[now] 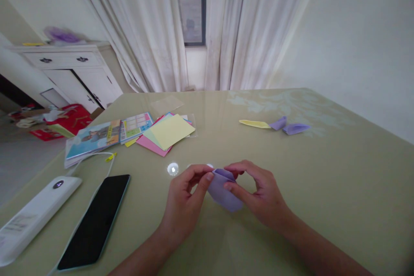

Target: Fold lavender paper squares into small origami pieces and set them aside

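Observation:
A folded piece of purple paper (222,190) is held just above the table (339,181) near its front middle. My left hand (185,200) pinches its left upper edge between thumb and fingers. My right hand (258,194) grips its right side, thumb and forefinger closed on the fold. Farther back on the right lie a folded yellow paper strip (254,123) and two folded purple pieces (291,127).
A stack of coloured paper sheets (165,133) and booklets (97,137) lies at the left back. A black phone (96,219) and a white power bank (32,215) with a cable sit at the front left. A white cabinet (71,73) and curtains stand behind.

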Action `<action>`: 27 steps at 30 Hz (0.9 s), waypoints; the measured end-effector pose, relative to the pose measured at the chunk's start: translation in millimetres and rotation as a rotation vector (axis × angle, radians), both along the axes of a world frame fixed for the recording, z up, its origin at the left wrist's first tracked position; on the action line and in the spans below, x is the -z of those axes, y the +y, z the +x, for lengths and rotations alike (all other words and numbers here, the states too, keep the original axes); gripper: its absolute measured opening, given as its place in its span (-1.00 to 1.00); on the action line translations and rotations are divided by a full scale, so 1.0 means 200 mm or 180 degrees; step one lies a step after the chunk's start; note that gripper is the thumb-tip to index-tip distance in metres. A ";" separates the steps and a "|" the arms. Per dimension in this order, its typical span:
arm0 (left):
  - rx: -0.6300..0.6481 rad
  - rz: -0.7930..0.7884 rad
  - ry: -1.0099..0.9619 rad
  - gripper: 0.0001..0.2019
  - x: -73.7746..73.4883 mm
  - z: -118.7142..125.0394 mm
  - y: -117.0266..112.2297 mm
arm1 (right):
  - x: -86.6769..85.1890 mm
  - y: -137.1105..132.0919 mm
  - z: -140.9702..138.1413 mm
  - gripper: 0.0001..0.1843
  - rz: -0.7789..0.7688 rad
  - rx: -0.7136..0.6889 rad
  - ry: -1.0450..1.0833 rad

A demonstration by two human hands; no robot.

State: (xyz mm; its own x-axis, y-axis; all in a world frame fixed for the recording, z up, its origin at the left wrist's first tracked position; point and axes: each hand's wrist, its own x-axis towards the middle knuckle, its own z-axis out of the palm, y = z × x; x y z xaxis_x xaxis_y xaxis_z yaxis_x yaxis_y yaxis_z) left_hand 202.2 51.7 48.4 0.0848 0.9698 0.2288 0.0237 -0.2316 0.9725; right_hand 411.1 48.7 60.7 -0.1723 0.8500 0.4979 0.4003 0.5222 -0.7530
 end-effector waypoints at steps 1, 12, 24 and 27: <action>0.0017 0.0050 0.0074 -0.89 0.00 0.00 0.00 | 0.00 0.00 0.00 -0.88 -0.0016 -0.0040 0.0023; 0.0121 0.0597 0.0304 -0.92 -0.01 -0.01 -0.02 | -0.01 -0.01 0.00 -0.86 -0.0091 -0.0424 0.0227; 0.0387 0.0125 -0.0276 -0.87 -0.03 0.01 -0.03 | -0.02 -0.02 -0.02 -0.83 -0.0245 -0.0531 0.0031; 0.0363 0.0131 -0.0459 -0.84 -0.04 0.01 -0.01 | -0.03 -0.02 -0.02 -0.80 -0.0264 -0.0529 -0.0014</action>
State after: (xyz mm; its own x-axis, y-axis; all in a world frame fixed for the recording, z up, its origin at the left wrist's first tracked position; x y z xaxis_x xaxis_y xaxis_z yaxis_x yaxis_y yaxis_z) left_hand 205.1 48.7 55.8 0.1571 0.9453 0.2858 -0.1441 -0.2643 0.9536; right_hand 407.7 44.3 65.8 -0.3157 0.8478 0.4261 0.3171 0.5175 -0.7947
